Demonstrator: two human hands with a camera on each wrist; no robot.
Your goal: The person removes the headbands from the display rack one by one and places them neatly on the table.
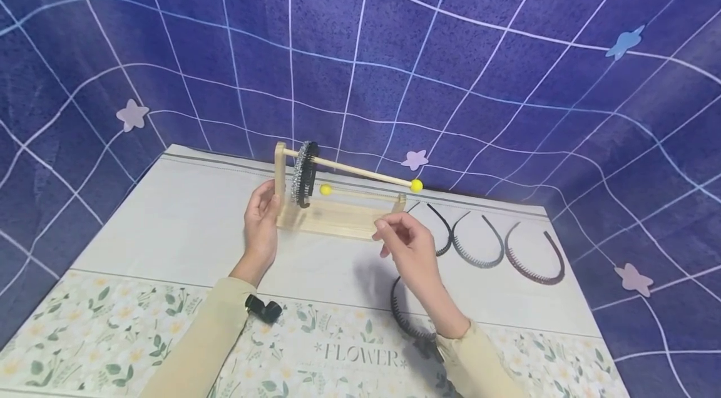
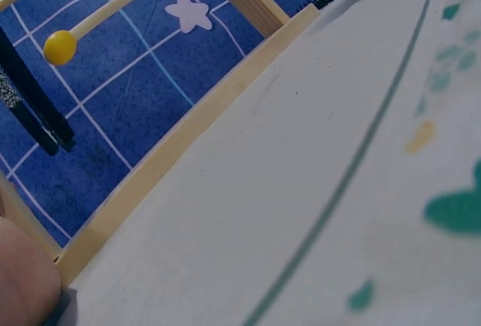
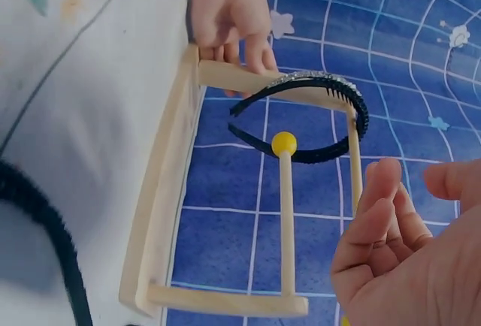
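One rack [image 1: 338, 224], two knobs [image 1: 416, 185], four tabletop headbands [image 1: 479, 262]

The pale wooden rack [image 1: 335, 223] has round yellow knobs [image 1: 416, 185]; the hanging curved headbands [image 1: 307, 173] are black and glittery silver; the deep-blue cloth backdrop [image 1: 321, 16] is pale-gridded; the white desk [image 1: 186, 216] bears green-and-yellow florals.

A long, plain, pale-yellow fabric left sleeve [image 1: 197, 338] is worn, matched by a long, pale-yellow fabric right sleeve [image 1: 481, 360]. Both are cut to wrist length. Beside the left cuff [image 1: 238, 286], a small, black, rounded, two-lobed device [image 1: 263, 308] is mounted on the inner side; its fastening cannot be made out.
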